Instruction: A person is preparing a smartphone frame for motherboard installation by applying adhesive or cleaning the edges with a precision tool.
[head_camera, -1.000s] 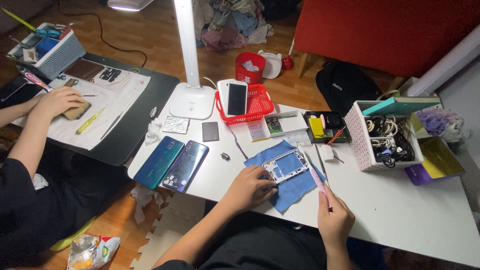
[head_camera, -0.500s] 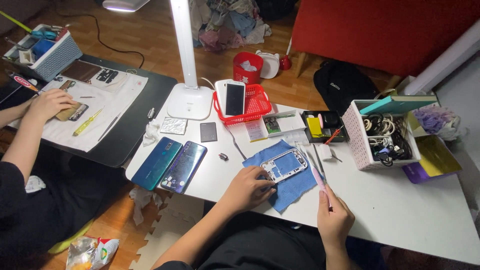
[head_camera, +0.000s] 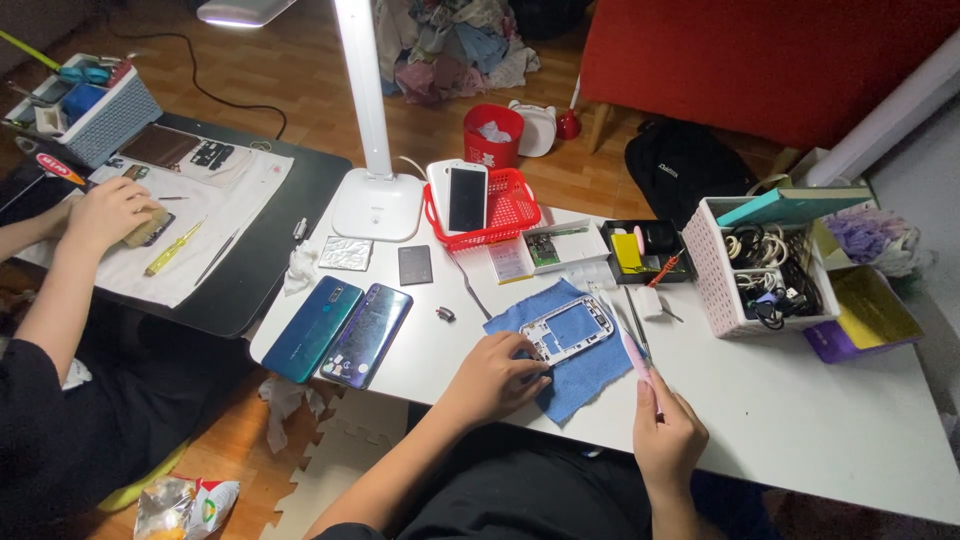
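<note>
The left hand (head_camera: 497, 375) presses the phone frame (head_camera: 566, 327) onto the blue cloth (head_camera: 585, 365); the right hand (head_camera: 668, 440) grips a pink tool (head_camera: 638, 362), which could slip and scratch it

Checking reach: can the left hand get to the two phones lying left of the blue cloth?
Probably yes. The left hand rests on the phone frame on the cloth; only a small dark part lies on the bare table between it and the phones.
</note>
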